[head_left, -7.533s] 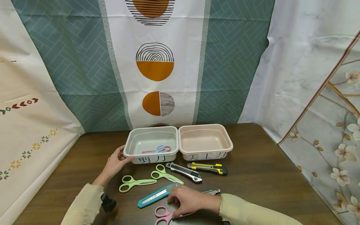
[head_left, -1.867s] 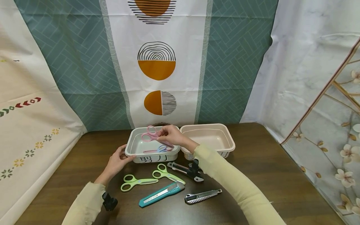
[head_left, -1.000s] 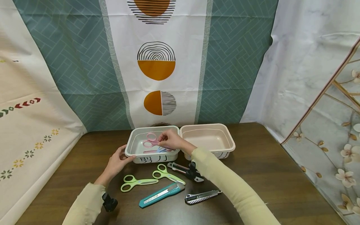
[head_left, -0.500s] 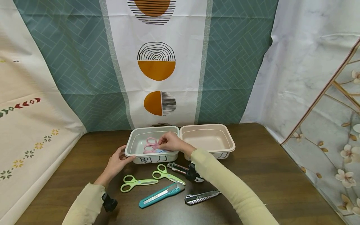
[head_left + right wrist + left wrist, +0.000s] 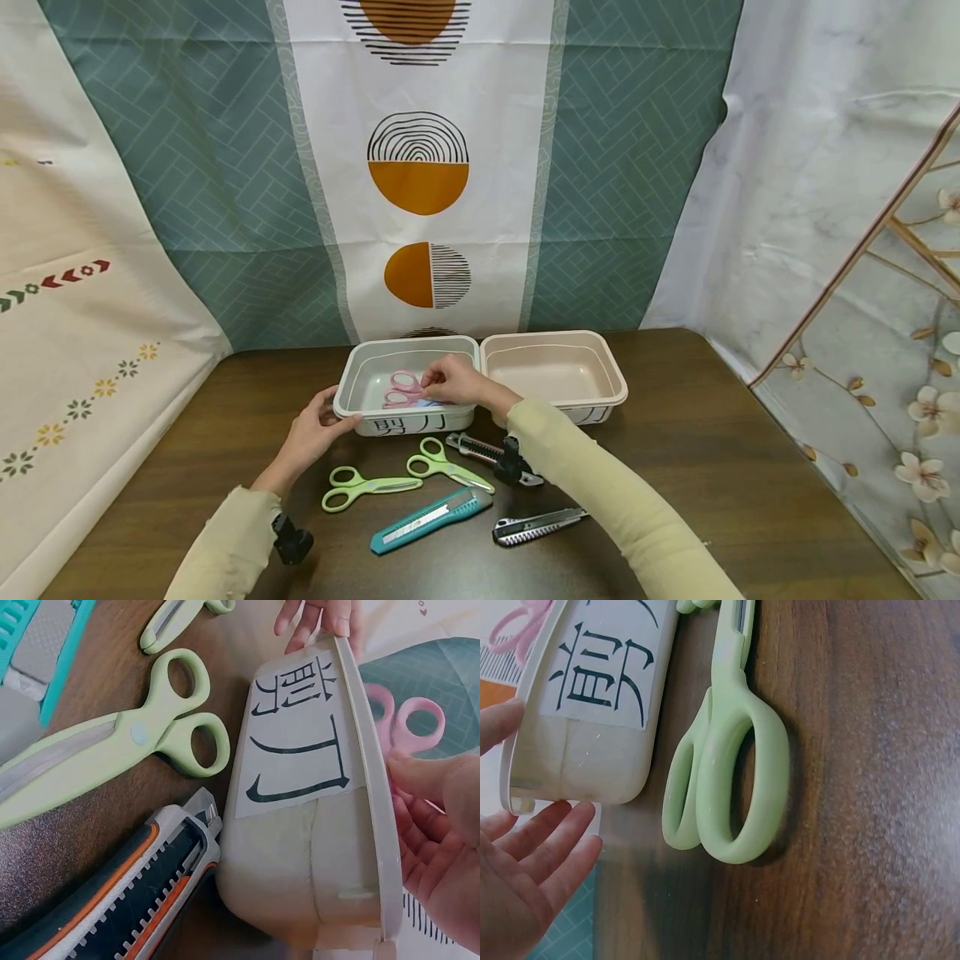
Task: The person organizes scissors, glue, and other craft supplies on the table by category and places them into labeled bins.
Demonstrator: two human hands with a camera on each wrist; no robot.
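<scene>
My right hand (image 5: 459,382) reaches over the pale green-grey bin (image 5: 360,353) and pinches pink-handled scissors (image 5: 407,382) near their pivot. The scissors sit low inside, handles toward the left, their blades hidden behind the fingers. In the right wrist view, the thumb lies against the pink handles (image 5: 420,726). Beneath them shows a bit of a light blue handle (image 5: 431,403), mostly covered. My left hand (image 5: 309,432) holds the bin's front left corner, thumb on the front rim and fingers along the end; the left wrist view shows these fingers (image 5: 559,851) beside the end wall.
A beige bin (image 5: 619,388) stands against the right side of the first. In front lie green scissors (image 5: 375,485), another green pair (image 5: 442,467), a teal utility knife (image 5: 427,521), a silver-black one (image 5: 536,527), and an orange-trimmed one (image 5: 127,889) partly under the right wrist.
The right hand has carried the pink scissors from the table's front into the green-grey bin and lowered them toward its floor. The left hand keeps its hold on the corner.
</scene>
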